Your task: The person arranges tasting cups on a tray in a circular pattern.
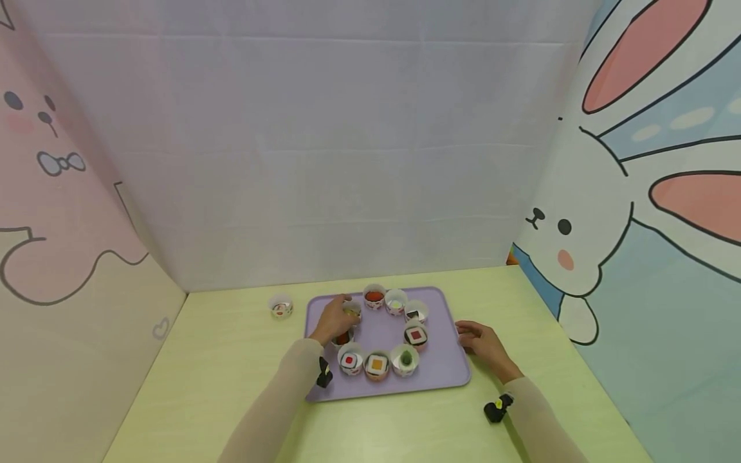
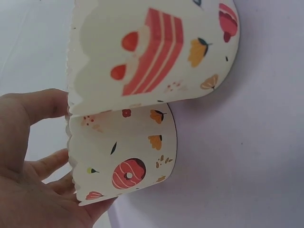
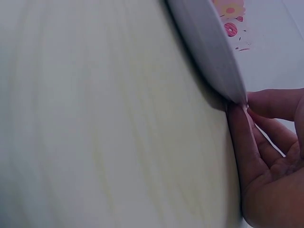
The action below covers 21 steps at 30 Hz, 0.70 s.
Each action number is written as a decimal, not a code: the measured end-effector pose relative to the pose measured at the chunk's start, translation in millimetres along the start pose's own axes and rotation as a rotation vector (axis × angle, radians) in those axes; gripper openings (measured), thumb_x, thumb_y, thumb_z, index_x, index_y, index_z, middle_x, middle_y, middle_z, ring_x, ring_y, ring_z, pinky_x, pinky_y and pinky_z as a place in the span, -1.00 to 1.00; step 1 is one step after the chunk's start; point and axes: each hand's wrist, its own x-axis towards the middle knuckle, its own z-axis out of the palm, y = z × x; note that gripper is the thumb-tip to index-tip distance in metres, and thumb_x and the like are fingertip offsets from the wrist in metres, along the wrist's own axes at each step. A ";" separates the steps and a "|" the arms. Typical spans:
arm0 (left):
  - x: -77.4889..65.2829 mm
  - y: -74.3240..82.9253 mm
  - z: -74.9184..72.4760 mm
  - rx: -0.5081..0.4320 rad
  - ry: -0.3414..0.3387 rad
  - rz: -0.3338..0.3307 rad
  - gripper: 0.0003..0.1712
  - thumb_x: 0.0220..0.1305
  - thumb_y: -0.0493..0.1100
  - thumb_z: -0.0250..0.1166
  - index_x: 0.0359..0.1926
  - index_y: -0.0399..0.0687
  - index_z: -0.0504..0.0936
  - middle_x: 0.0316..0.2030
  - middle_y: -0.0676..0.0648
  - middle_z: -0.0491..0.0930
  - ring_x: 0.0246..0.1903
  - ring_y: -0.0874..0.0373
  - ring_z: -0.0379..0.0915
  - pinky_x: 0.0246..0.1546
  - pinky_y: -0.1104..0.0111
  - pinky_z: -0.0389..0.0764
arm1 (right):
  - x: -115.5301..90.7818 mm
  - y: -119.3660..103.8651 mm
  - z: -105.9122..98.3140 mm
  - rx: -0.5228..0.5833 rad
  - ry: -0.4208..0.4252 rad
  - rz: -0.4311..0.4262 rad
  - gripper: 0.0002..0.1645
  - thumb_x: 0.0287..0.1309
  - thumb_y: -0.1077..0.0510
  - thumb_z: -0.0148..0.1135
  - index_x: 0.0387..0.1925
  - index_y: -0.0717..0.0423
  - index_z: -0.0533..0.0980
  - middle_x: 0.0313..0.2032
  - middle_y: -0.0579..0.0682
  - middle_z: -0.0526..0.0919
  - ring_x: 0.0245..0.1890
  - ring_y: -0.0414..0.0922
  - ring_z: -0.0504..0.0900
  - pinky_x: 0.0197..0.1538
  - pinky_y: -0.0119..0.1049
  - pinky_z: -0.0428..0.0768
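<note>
On a lilac tray (image 1: pixel 442 376), several printed paper baking cups form a ring. My left hand (image 1: pixel 332 320) holds the paper cup (image 1: pixel 352 310) on the ring's left side by its rim. In the left wrist view that cup shows a donut print (image 2: pixel 128 174), with fingers behind it and the thumb at its scalloped edge. Overlapping it there is a nearer cup with a cake-slice print (image 2: pixel 154 54). My right hand (image 1: pixel 484 344) is at the tray's right edge; the right wrist view shows its thumb and a finger (image 3: pixel 275 103) pinching the tray rim (image 3: pixel 213 57).
One more paper cup (image 1: pixel 280 307) stands on the pale yellow table (image 1: pixel 231 360), left of the tray. Cups in the ring hold small sushi-like pieces, among them a yellow-topped one (image 1: pixel 377 364) and a green one (image 1: pixel 406 358). Cloth walls (image 1: pixel 347 161) enclose the table's back and sides.
</note>
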 end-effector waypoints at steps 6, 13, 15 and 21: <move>0.1 0.6 1.9 0.012 -0.007 0.042 -0.31 0.16 -0.02 0.41 0.28 -0.13 0.44 0.19 -0.24 0.52 0.13 -0.17 0.48 0.05 -0.01 0.57 | 0.7 2.2 0.1 -0.008 0.000 0.012 -0.48 0.25 0.32 0.16 0.26 0.26 0.44 0.10 0.27 0.57 -0.14 -0.20 0.63 -0.16 -0.36 0.65; -1.3 -3.0 0.5 0.025 0.002 0.043 -0.42 0.18 -0.03 0.38 0.20 -0.10 0.51 0.12 -0.21 0.57 0.01 -0.08 0.54 -0.06 0.08 0.61 | 0.7 1.9 0.7 -0.007 0.005 0.006 -0.48 0.25 0.33 0.17 0.26 0.28 0.43 0.10 0.29 0.57 -0.12 -0.14 0.64 -0.15 -0.34 0.66; -2.3 -4.2 -0.4 0.033 0.000 0.046 -0.43 0.18 -0.03 0.38 0.18 -0.11 0.51 0.11 -0.22 0.58 0.01 -0.08 0.54 -0.06 0.08 0.61 | 0.5 0.6 0.6 -0.005 0.008 0.004 -0.47 0.25 0.33 0.17 0.26 0.29 0.43 0.10 0.29 0.57 -0.12 -0.14 0.64 -0.15 -0.34 0.66; -5.0 -6.1 -1.8 0.047 0.001 0.053 -0.46 0.18 -0.01 0.38 0.15 -0.08 0.52 0.09 -0.20 0.59 0.02 -0.08 0.53 -0.03 0.06 0.60 | -0.1 -0.6 1.0 -0.005 0.009 0.003 -0.48 0.23 0.35 0.18 0.24 0.29 0.44 0.08 0.30 0.58 -0.16 -0.20 0.64 -0.18 -0.37 0.66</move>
